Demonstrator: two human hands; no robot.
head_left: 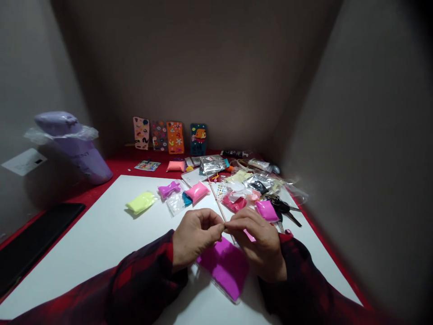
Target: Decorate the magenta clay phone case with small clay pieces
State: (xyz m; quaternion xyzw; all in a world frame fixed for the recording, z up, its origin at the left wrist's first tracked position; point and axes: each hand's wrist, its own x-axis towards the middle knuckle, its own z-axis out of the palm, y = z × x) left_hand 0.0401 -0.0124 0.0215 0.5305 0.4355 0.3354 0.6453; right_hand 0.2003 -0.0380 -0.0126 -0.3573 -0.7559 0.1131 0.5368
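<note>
My left hand and my right hand meet fingertip to fingertip above the table. Each is closed in a pinch, and whatever sits between the fingers is too small to make out. Below them lies a bright purple rectangular piece with a clear edge, partly covered by both hands. A thin pinkish stick slants across the table just behind my fingers. Close to my right hand are a magenta clay packet and a red packet.
Yellow, lilac and pink packets lie further back. Scissors rest on the right among crumpled wrappers. Several decorated phone cases lean at the back wall. A purple wrapped object stands left; a black slab lies nearer.
</note>
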